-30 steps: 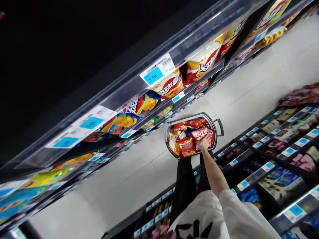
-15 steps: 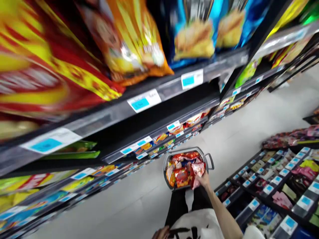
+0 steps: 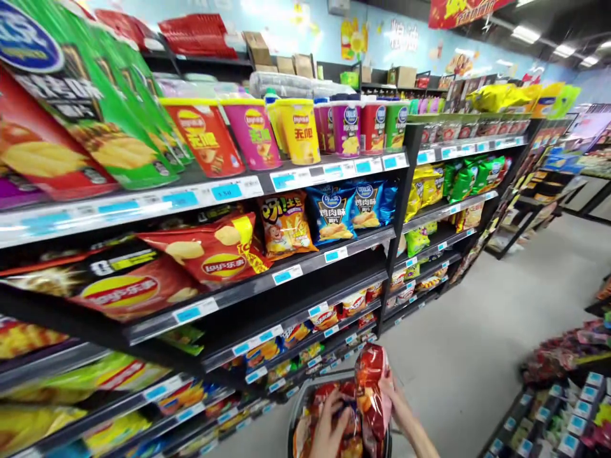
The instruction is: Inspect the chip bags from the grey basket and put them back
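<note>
Shelving unit point(image 3: 296, 292): snack bags and tubs in rows, with price labels along the shelf edges.
Floor point(image 3: 458, 343): pale surface beyond the basket and beside the shelving.
Basket point(image 3: 294, 407): grey-rimmed, at the lower middle of the view, partly cut off by the frame; its base is not visible.
Contents point(image 3: 351, 445): glossy packets, mostly red and orange, lying in the basket, partly covered by the left hand.
Raised packet point(image 3: 371, 381): red, shiny and elongated, roughly upright at the basket's right side, its upper end projecting above the rim; whether its lower end touches the contents cannot be told.
Right hand point(image 3: 394, 397): closed on the raised packet's right side.
Left hand point(image 3: 327, 423): fingers spread and slightly bent above the contents, apart from the right hand; contact with the packets is uncertain.
Change: the left hand, lately near the waist, is now over the basket, and a red packet stands higher at its side.
Significance: both hands are now engaged at the basket, the right apparently steadying the packet.
</note>
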`<state>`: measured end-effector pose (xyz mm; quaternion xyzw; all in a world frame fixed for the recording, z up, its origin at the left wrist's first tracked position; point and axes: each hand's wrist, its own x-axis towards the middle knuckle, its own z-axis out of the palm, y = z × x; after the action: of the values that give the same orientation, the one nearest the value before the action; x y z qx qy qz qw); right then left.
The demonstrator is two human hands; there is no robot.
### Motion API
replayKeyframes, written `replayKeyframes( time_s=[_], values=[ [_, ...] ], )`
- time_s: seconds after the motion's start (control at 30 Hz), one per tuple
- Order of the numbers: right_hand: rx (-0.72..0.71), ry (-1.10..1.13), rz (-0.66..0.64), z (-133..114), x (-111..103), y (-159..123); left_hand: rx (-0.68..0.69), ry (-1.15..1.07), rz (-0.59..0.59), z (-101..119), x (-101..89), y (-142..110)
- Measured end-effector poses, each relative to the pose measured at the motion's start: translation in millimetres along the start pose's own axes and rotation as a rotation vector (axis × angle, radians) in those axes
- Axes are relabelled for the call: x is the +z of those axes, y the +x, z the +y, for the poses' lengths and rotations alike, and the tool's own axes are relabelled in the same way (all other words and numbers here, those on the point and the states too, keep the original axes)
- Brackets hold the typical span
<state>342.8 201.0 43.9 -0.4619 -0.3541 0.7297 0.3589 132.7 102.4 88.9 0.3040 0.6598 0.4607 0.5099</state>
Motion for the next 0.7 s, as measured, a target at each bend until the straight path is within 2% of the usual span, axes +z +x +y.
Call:
replayKeyframes(
  time_s=[0.13,0.27,0.37,0.57,0.7],
  values=[
    [-0.051,0.147,0.068,-26,-1,-19,-0.122,-0.367,-0.172,8,49.0,-1],
    [-0.078,0.183,0.068,-46,-8,-46,-0.21,-0.719,-0.276,9,81.8,-16],
    [-0.082,0.174,-0.005,-62,-15,-67,-0.211,-0.815,-0.288,16,92.9,-30],
    [-0.155,0.06,-0.18,-96,-14,-101,-0.17,-0.777,-0.227,48,101.2,-57],
    [-0.175,0.09,-0.134,-118,-15,-118,-0.082,-0.711,-0.146,67,106.7,-72]
  ],
)
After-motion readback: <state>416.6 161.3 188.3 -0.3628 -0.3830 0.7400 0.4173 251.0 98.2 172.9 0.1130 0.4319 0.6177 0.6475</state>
